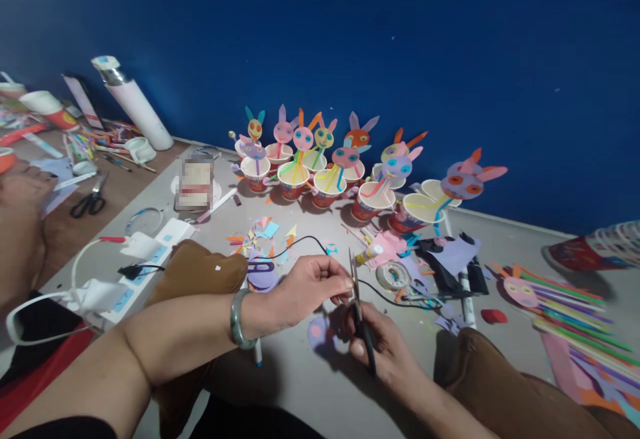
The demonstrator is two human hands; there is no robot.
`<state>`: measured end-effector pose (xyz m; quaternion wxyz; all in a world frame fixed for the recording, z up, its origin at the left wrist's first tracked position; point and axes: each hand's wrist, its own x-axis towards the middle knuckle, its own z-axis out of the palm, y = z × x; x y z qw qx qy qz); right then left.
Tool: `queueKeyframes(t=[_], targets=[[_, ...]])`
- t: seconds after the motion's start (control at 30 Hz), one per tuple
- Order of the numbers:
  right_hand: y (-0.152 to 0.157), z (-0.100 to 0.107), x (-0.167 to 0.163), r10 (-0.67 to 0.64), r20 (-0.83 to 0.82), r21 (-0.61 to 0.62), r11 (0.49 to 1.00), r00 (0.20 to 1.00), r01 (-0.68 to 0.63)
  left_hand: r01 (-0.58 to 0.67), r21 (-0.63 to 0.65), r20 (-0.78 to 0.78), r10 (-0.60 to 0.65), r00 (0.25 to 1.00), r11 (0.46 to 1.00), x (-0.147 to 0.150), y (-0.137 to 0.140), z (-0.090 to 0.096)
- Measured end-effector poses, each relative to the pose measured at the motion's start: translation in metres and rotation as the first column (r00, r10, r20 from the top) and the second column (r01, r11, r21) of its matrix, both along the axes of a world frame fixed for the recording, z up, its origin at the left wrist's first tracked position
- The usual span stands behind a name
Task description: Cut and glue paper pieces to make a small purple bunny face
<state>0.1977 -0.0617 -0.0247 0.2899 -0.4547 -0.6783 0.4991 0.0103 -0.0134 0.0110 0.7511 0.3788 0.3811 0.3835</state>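
Observation:
My right hand point(380, 346) grips a pair of black-handled scissors point(357, 292), blades pointing up and away from me. Close to the blades, my left hand point(315, 289) has thumb and fingers pinched together; whatever is between them is too small to make out. A green bangle circles the left wrist. Just beyond the fingertips shows a small blue paper piece point(331, 249). Under my hands lies a purple paper disc point(318, 334) with a pink spot. Left of my left hand is another purple paper piece point(263, 276).
Paper cups point(295, 179) with paper rabbit-like heads stand along the blue wall point(320, 39). Paper scraps, a tape roll point(393, 275) and a black cable surround my hands. A power strip point(145, 272) lies left, coloured strips point(575, 306) right. Another person's hand point(23, 206) is at far left.

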Motion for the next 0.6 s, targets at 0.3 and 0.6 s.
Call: queueKeyframes(t=[0.3,0.6], targets=[[0.0005,-0.0001,0.0025,0.014,-0.033,-0.016,1.0,0.999,-0.015,0.0,-0.006,-0.004,0.0,1.0,1.0,0.0007,0.0026,0.003],[0.0035,0.0026,0.0043,0.05,-0.072,-0.023,0.998,0.996,-0.052,-0.005,0.042,-0.033,0.006,0.999,0.999,0.0001,0.0038,0.0069]])
